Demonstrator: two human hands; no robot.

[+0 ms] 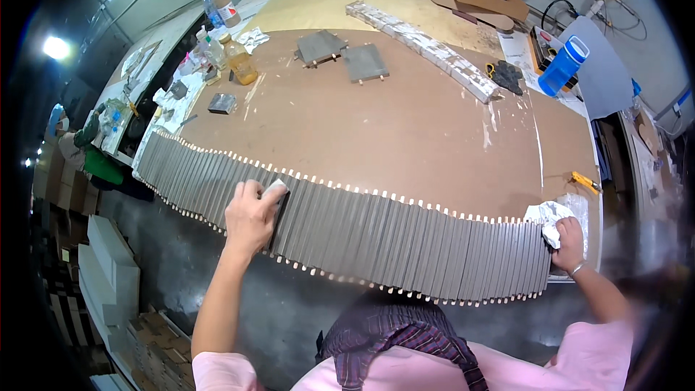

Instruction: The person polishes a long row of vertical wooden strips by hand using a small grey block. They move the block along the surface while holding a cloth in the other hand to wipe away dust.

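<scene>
- A brown-covered worktable (434, 130) carries a long, bowed row of pale-tipped grey slats (362, 235) along its near edge, presumably for easy reach.
- The left hand (250, 221) is over the row, left of its middle, fingers pinched on a white wad (274, 187).
- The right hand (569, 242) clamps crumpled white paper (549, 213) at the row's right end, perhaps steadying it.

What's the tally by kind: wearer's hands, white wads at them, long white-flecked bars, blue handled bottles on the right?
Left hand, right hand: 2
White wads: 2
White-flecked bar: 1
Blue handled bottle: 1
Total: 6
</scene>
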